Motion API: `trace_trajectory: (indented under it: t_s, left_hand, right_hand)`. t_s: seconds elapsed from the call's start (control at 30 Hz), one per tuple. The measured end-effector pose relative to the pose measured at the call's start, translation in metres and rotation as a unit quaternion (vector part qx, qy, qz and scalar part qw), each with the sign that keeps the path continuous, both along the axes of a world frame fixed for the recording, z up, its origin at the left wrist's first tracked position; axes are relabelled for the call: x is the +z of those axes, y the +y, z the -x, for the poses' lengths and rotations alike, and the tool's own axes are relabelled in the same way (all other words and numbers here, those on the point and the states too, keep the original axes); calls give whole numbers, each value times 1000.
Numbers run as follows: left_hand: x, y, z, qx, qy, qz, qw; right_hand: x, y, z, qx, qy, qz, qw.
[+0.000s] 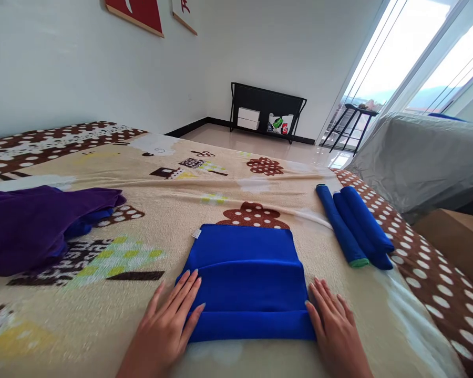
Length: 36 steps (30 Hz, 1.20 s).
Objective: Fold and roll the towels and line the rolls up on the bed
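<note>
A blue cloth [244, 289] lies in front of me with its near edge folded over into a flat band. A small white tag [196, 233] sticks out at its far left corner. My left hand [173, 315] rests on the cloth's left edge, fingers stretched out and slightly spread. At the opposite edge, my right hand [333, 320] lies flat, its thumb touching the folded band and its other fingers on the blanket beside the cloth. Neither hand grips anything.
Rolled blue cloths [350, 226] lie at the right on the patterned blanket [161, 194]. A heap of purple cloth [35, 220] with blue cloth under it is at the left. Beyond the bed's right edge stand a cardboard box [453, 236] and a plastic-covered piece of furniture [421, 157].
</note>
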<state>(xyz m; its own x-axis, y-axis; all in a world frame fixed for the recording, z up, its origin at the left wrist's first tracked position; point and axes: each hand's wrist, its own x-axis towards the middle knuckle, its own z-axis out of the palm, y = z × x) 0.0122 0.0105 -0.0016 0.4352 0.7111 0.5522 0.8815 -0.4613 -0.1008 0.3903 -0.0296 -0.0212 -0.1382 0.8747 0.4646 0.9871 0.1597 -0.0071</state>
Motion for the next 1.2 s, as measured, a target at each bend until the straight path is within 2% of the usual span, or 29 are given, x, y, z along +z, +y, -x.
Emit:
trace_trajectory:
  t_s: [0.1,0.17,0.23,0.4,0.5,0.6,0.7,0.8,0.87,0.9,0.93,1.0,1.07,1.1,1.2]
  left_hand:
    - [9,-20,8,-54,-4,-17,998]
    - [10,-34,12,-64,-8,-2,998]
    - [7,-43,18,-65,-10,21,998]
    - [1,-35,29,-75,12,16,997]
    - [11,-27,27,-78,4,10,997]
    - [21,-29,27,-90,-21,42,995]
    - [23,-34,28,-95,-31,55,993]
    - [19,-34,21,-36,-35,11,999]
    - [17,-33,4,29,-52,-32,998]
    - [16,-33,-8,42,-59,-40,997]
    - [15,-33,-21,27,-61,-36,997]
    - [12,-33,-45,-64,-50,-18,997]
    - [6,-32,-56,-141,-23,-5,990]
    - [4,-31,-55,-146,-12,-6,989]
    - [-2,-29,-25,-84,4,-2,996]
  right_hand:
    - [12,-14,-11,93,-17,-32,995]
    - [20,-20,-10,188,-38,-33,981]
    - [22,-22,-7,238,-53,-37,969]
    - [18,-12,6,209,-22,-45,977]
    - [28,-10,13,188,27,-41,981]
    - [37,-16,10,193,55,-14,980]
    - [33,-23,1,200,33,12,979]
    - [21,-23,1,146,0,-15,989]
    - [17,-19,15,86,-7,-61,994]
    - [17,-17,28,74,-4,-81,994]
    - [18,-15,42,86,4,-96,992]
    - [20,-11,73,166,24,-101,981]
    - [21,-8,92,232,28,-83,969]
    - [20,-8,94,238,20,-70,968]
    - [14,-9,68,180,-27,-38,983]
